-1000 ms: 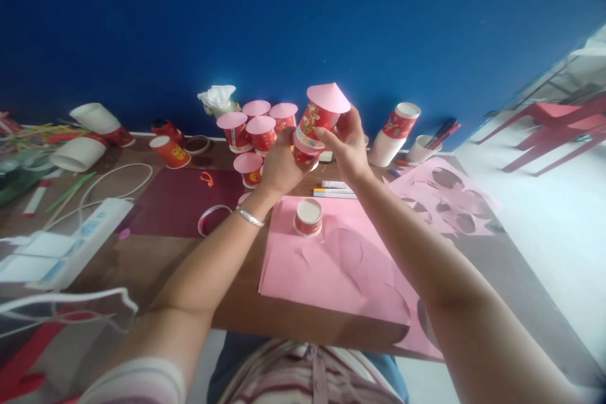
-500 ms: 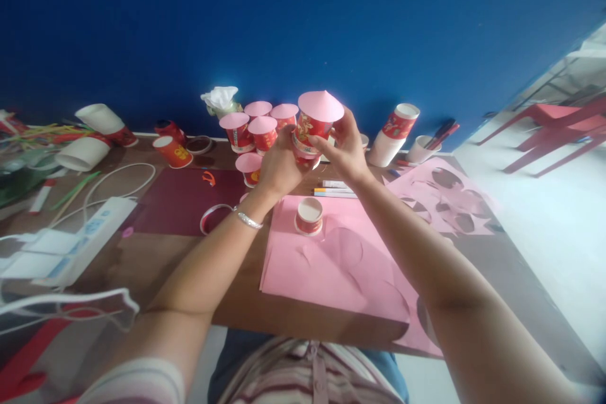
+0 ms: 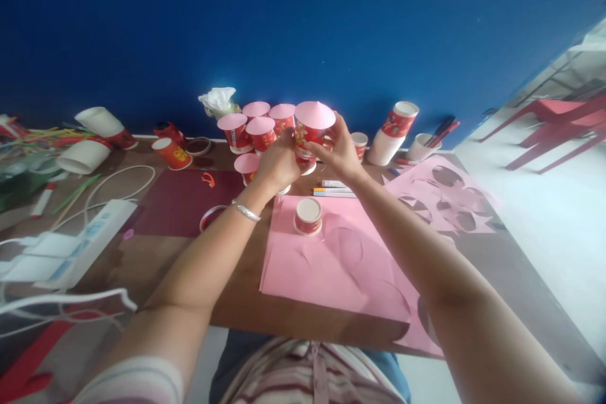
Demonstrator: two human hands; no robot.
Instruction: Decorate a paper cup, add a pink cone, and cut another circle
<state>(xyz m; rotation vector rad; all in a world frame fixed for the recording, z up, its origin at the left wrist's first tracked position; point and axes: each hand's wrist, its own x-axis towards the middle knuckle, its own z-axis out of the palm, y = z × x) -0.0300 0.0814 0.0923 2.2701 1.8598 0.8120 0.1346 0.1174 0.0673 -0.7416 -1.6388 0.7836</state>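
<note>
Both hands grip a red paper cup (image 3: pixel 307 136) topped with a pink paper cone (image 3: pixel 315 115), near the back of the table. My left hand (image 3: pixel 283 163) wraps its lower left side, a silver bangle on the wrist. From the right, my right hand (image 3: pixel 341 148) holds it between thumb and fingers. Just left stand several red cups with pink cone tops, such as this cone-topped cup (image 3: pixel 261 134). Closer to me, a short upturned red cup (image 3: pixel 308 217) rests on pink paper sheets (image 3: pixel 326 271). My left hand partly hides the held cup's lower part.
Pens (image 3: pixel 334 189) lie behind the pink paper. At right are stacked cups (image 3: pixel 394 132), a cup of pens (image 3: pixel 420 148) and cut-out pink paper (image 3: pixel 428 192). A power strip (image 3: pixel 88 243) with white cables, a tape roll (image 3: pixel 211 218) and an orange cup (image 3: pixel 171 153) occupy the left.
Both hands have lowered the cone-topped cup slightly, and it sits a little further left in view. A cup behind my right hand shows more now. My grip stays the same.
</note>
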